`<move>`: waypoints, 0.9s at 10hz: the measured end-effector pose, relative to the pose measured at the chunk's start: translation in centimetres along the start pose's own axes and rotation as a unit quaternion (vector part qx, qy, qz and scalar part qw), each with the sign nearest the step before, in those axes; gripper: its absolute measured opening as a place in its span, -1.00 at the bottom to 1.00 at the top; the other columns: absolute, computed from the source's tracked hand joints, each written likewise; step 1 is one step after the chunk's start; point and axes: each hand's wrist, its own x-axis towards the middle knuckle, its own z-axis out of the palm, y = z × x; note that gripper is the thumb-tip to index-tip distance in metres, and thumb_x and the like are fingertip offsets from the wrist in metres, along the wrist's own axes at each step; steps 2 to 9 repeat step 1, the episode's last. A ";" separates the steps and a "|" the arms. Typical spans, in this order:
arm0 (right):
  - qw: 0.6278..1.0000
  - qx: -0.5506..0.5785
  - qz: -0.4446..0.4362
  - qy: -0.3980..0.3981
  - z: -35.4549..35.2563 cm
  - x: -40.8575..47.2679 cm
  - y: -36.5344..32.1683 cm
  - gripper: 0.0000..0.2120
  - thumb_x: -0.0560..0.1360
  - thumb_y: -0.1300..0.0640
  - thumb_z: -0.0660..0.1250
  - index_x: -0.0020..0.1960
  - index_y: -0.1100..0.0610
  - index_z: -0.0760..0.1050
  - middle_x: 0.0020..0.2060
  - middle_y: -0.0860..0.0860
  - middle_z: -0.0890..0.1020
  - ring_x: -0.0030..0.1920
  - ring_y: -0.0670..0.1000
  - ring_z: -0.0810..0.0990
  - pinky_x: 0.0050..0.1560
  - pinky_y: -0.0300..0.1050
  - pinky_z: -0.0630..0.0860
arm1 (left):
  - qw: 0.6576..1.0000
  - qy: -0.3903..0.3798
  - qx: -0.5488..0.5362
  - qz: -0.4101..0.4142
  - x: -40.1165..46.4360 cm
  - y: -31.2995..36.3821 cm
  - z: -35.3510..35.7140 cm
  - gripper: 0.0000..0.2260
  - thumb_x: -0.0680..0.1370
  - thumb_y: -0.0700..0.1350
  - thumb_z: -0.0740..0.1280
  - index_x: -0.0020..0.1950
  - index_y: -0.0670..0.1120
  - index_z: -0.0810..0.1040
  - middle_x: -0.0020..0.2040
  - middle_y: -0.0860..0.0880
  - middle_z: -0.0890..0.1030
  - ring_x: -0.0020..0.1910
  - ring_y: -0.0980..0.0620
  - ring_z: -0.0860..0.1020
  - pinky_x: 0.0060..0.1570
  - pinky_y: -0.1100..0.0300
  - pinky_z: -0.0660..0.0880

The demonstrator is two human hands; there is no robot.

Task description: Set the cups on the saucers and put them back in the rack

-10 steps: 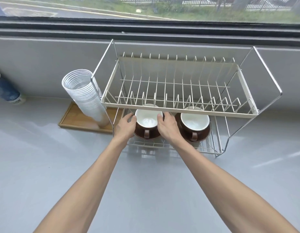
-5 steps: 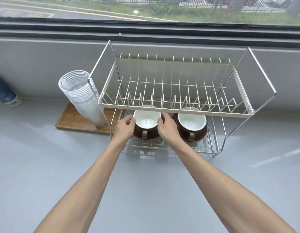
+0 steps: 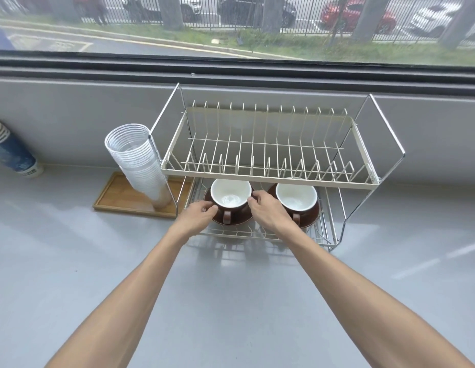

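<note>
Two brown cups with white insides stand on brown saucers on the lower shelf of a two-tier wire rack (image 3: pixel 270 177). The left cup (image 3: pixel 230 198) sits on its saucer (image 3: pixel 232 221), handle toward me. My left hand (image 3: pixel 197 215) grips the saucer's left edge and my right hand (image 3: pixel 267 211) grips its right edge, fingertips by the cup. The right cup (image 3: pixel 297 197) rests on its own saucer (image 3: pixel 312 215), partly behind my right hand. The upper shelf holds nothing.
A tall stack of clear plastic cups (image 3: pixel 136 160) leans on a wooden tray (image 3: pixel 116 193) just left of the rack. Blue paper cups (image 3: pixel 11 152) lie at the far left. Grey counter (image 3: pixel 231 301) stretches toward me; a wall and window rise behind the rack.
Both hands have drawn slightly back toward the front of the lower shelf, still at the left cup's saucer. The view has shifted, showing more of the window.
</note>
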 end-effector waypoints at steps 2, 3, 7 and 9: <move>0.998 -0.062 0.000 -0.024 -0.9 -1.5 -0.4 -0.61 0.62 -0.02 0.11 0.35 0.08 0.50 0.30 0.14 0.59 0.30 0.20 0.52 0.30 0.11 0.45 | 0.997 -0.030 0.073 0.024 -1.8 0.6 -0.6 -0.60 0.62 0.09 0.21 0.43 0.02 0.45 0.35 -0.08 0.54 0.15 -0.03 0.54 0.09 0.15 0.45; 0.998 -0.062 0.000 -0.024 -0.9 -1.5 -0.4 -0.61 0.62 -0.02 0.11 0.35 0.08 0.50 0.30 0.14 0.59 0.30 0.20 0.52 0.30 0.11 0.45 | 0.997 -0.030 0.073 0.024 -1.8 0.6 -0.6 -0.60 0.62 0.09 0.21 0.43 0.02 0.45 0.35 -0.08 0.54 0.15 -0.03 0.54 0.09 0.15 0.45; 0.998 -0.062 0.000 -0.024 -0.9 -1.5 -0.4 -0.61 0.62 -0.02 0.11 0.35 0.08 0.50 0.30 0.14 0.59 0.30 0.20 0.52 0.30 0.11 0.45 | 0.997 -0.030 0.073 0.024 -1.8 0.6 -0.6 -0.60 0.62 0.09 0.21 0.43 0.02 0.45 0.35 -0.08 0.54 0.15 -0.03 0.54 0.09 0.15 0.45; 0.998 -0.062 0.000 -0.024 -0.9 -1.5 -0.4 -0.61 0.62 -0.02 0.11 0.35 0.08 0.50 0.30 0.14 0.59 0.30 0.20 0.52 0.30 0.11 0.45 | 0.997 -0.030 0.073 0.024 -1.8 0.6 -0.6 -0.60 0.62 0.09 0.21 0.43 0.02 0.45 0.35 -0.08 0.54 0.15 -0.03 0.54 0.09 0.15 0.45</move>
